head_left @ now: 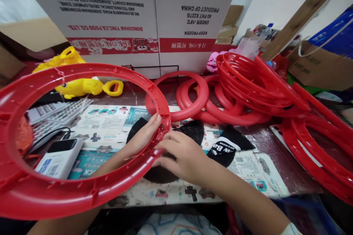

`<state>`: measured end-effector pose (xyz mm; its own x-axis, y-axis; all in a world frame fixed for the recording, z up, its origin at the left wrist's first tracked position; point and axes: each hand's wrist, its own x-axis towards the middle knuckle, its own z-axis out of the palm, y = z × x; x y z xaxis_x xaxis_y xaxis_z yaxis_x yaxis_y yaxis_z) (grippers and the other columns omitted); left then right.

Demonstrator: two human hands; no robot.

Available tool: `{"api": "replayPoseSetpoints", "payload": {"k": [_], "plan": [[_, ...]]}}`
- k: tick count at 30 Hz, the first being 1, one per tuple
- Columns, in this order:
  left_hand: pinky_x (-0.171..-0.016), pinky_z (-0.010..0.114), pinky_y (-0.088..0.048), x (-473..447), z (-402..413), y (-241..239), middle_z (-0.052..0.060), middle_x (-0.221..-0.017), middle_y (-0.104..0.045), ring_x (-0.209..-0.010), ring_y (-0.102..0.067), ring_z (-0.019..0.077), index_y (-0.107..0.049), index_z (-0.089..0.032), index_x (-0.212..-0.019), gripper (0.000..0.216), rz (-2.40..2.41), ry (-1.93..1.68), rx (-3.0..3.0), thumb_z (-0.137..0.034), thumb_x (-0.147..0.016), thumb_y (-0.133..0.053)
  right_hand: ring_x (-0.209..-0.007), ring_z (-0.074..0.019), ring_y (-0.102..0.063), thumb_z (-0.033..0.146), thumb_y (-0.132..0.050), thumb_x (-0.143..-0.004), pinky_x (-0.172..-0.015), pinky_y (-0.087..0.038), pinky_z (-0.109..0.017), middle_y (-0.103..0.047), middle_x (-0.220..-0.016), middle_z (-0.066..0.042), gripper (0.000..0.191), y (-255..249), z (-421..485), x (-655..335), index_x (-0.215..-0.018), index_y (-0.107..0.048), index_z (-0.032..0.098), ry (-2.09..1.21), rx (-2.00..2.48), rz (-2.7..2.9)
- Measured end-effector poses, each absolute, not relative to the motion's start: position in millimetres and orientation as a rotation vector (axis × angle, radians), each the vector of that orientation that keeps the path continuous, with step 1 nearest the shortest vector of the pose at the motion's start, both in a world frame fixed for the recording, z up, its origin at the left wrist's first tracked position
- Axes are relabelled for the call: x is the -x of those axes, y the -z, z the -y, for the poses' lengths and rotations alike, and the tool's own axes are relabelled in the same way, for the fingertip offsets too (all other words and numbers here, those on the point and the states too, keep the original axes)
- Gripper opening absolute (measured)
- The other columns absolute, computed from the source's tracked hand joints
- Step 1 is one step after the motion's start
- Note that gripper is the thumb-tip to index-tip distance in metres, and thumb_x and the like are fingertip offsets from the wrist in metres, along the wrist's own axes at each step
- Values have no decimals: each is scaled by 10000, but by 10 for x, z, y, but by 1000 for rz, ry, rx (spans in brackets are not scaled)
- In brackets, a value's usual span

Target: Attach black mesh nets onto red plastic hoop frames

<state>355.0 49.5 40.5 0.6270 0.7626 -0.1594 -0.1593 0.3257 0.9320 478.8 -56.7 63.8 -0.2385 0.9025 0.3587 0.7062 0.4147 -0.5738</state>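
Observation:
A large red plastic ring [93,187], its hollow ribbed side toward me, is held up and tilted over the table. My left hand [146,132] reaches through the ring's opening and grips its right-hand part, fingers closed on the rim. On the same stretch of rim, my right hand [182,154] has its fingers bent and closed at the hollow channel, near small parts inside it. What those fingertips hold, if anything, is too small to make out. Black mesh pieces [193,132] lie behind and below the hands, and a black mesh piece with white lettering [223,145] lies right of them.
Closed red rings [193,95] and a stack of red ring shells [245,84] stand behind on the right. More red shells [311,154] lie at the right edge. A white power bank [59,158], yellow plastic toys [79,87] and a large white carton [116,18] are also there.

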Motion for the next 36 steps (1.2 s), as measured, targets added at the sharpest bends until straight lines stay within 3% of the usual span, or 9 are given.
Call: {"api": "replayPoseSetpoints", "payload": {"k": [3,8,12,17,22,28,36], "plan": [[-722,225,-489,-3506,-545,-329,-19,-813,-622,-740,-546,137,-659,-209,-953,415,-698,-660,-1103,-590,-798,-712,-908,-185,-602,233,-618,-965,-847,-509,-310,-655,-967,-76,119,-639,499,-4781,-971,-692,140,-388,1406,2037],[-632,240,-462,-3455,-538,-237,-27,-775,-599,-677,-511,149,-627,-226,-1157,519,-749,-617,-1136,-637,-840,-641,-863,-187,-570,214,-606,-954,-755,-484,-296,-636,-955,-75,137,-569,449,-4760,-1000,-717,149,-304,1461,2135],[-732,263,-485,-3469,-481,-180,-4,-896,-641,-765,-558,167,-584,-227,-1233,544,-776,-610,-1148,-630,-868,-609,-835,-174,-552,177,-568,-946,-717,-466,-277,-600,-917,-58,142,-488,488,-4757,-938,-709,168,-296,1491,2121],[-781,259,-474,-3474,-440,-98,-13,-895,-627,-814,-572,169,-591,-219,-1125,483,-843,-674,-1138,-608,-847,-656,-826,-181,-539,114,-531,-909,-742,-485,-297,-603,-954,-71,117,-393,508,-4784,-864,-622,173,-278,1504,2147],[-625,231,-468,-3485,-419,-111,-40,-788,-607,-658,-563,130,-557,-212,-1061,477,-808,-672,-1078,-593,-814,-704,-881,-182,-589,90,-487,-918,-856,-503,-310,-646,-914,-57,139,-334,478,-4854,-877,-571,193,-334,1361,1911],[-420,245,-449,-3506,-353,-170,-61,-598,-596,-413,-566,150,-461,-230,-1017,416,-688,-472,-1012,-538,-836,-675,-644,-124,-585,244,-587,-912,-659,-494,-250,-603,-703,36,84,-373,419,-4933,-842,-552,214,-749,1333,1270],[-394,244,-476,-3498,-312,-173,-50,-639,-646,-402,-600,160,-410,-244,-1074,450,-612,-461,-956,-566,-849,-631,-617,-107,-617,431,-803,-770,-628,-531,-240,-620,-684,45,327,-345,321,-4981,-793,-570,203,-1095,1119,881]]}}
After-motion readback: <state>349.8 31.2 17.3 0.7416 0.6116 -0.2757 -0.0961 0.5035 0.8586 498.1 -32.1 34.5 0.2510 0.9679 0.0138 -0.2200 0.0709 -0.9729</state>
